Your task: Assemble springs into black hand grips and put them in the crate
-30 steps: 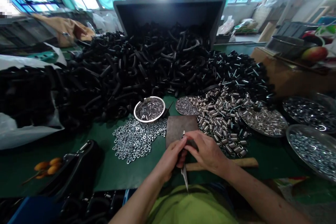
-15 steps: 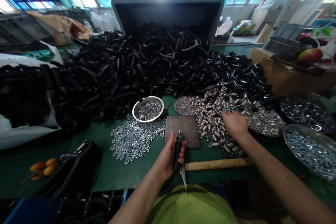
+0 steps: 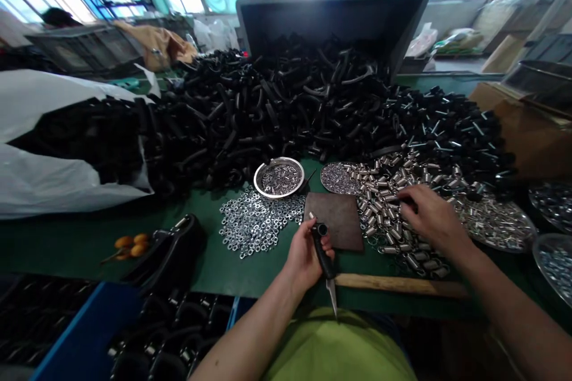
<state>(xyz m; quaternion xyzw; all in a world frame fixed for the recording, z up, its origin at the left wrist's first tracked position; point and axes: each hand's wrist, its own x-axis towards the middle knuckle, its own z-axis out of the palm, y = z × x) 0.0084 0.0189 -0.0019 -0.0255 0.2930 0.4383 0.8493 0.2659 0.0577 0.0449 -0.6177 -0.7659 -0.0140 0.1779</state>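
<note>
From afar I saw a yellow-green shirt below the left hand, its cloth plain and softly creased. Toward the right hand, a sliver of dark blue cloth showed beside it, too dim to name. Both forearms were bare, and a small spot marked the left one, well behind the hand.

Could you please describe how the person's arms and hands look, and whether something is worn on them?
The left hand and right hand show no gloves, rings or watch. Both forearms are bare, with no sleeves in view; the left one has a small spot. A yellow-green garment covers the torso.
</note>
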